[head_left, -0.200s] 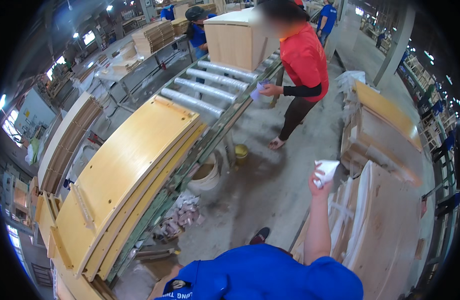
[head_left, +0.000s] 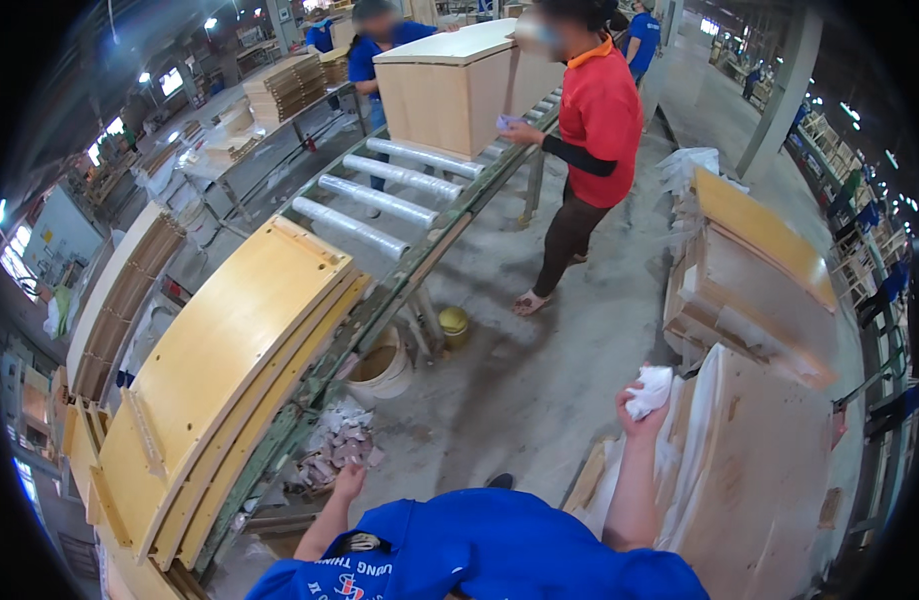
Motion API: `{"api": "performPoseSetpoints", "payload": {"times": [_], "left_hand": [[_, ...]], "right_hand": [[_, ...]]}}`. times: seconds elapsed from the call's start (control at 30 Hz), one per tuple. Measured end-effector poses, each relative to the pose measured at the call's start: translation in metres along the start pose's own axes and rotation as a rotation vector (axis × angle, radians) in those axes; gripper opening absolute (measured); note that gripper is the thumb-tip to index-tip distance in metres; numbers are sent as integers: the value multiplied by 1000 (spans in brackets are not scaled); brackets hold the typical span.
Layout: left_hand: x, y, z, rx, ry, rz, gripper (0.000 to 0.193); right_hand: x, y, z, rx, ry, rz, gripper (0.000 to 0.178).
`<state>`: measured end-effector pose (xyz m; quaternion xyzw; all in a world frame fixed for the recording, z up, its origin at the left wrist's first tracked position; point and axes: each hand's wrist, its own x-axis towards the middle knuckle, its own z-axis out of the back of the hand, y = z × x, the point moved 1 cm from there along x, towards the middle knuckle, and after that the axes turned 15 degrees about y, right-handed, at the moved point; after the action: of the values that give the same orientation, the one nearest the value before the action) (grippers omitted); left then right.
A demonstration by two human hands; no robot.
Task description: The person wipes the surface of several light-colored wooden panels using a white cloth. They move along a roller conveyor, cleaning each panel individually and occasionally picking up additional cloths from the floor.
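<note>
Beside the stacked panels' (head_left: 769,470) edge, right hand (head_left: 639,412) grips a white rag (head_left: 649,390).

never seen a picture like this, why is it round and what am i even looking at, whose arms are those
The picture comes from a wide fisheye camera worn on a person's head, looking down, so straight edges bend and the corners go dark. The blue shirt at the bottom belongs to the wearer. Their right hand is raised and grips a crumpled white cloth beside a stack of pale wooden panels. Their left hand hangs empty near a heap of scraps on the concrete floor. On the left, curved yellow wooden panels lie on a roller conveyor. Further along it, a person in a red shirt stands at a pale wooden cabinet.
</note>
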<state>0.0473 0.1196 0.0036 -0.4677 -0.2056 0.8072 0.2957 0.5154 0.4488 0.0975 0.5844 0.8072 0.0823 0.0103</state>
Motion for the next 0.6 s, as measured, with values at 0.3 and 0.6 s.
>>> {"api": "performPoseSetpoints", "payload": {"times": [0.3, 0.6], "left_hand": [[106, -129, -65, 421, 389, -10, 41], [246, -218, -35, 593, 493, 181, 38]], "right_hand": [[25, 55, 16, 211, 60, 15, 44], [121, 131, 42, 167, 48, 265, 43]]}}
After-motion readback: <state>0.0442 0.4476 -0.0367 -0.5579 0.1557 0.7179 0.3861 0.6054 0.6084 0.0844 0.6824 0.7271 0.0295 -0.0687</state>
